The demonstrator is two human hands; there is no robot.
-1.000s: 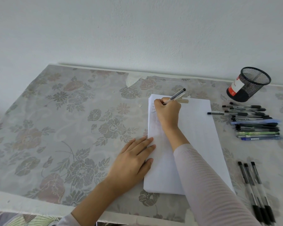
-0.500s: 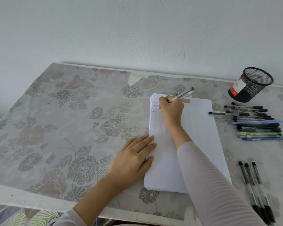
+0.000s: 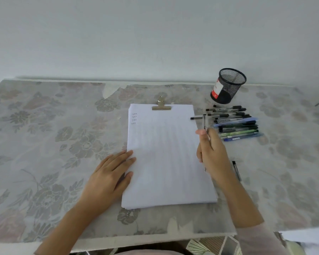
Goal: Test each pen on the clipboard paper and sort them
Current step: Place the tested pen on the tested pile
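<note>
Right hand (image 3: 214,153) grips a slim clear-barrelled pen with a black top (image 3: 204,122): the fingers are curled round the barrel and the thumb points upward along it. This pen stands nearly vertical in the head view. Its black top rises above the thumb, and its fine tip shows below the heel of the hand. Both hand and pen are at the right edge of the stack of white paper (image 3: 164,153), above the table surface.

Left hand (image 3: 109,175) lies flat with straight fingers, its fingertips pressing the left edge of the paper stack. A brass-coloured metal clip (image 3: 161,107) holds the stack at its far edge. Four short lines of handwritten test marks (image 3: 134,118) sit in the upper left corner of the top sheet.

A pile of black, green and blue pens (image 3: 236,124) lies just right of the paper. One black-capped pen (image 3: 196,118) from it reaches across the paper's right edge. A black wire-mesh pen cup (image 3: 228,87) stands beyond the pile. One separate black pen (image 3: 235,169) lies beside the right wrist, partly hidden. A grey floral tablecloth (image 3: 44,144) covers the table.
</note>
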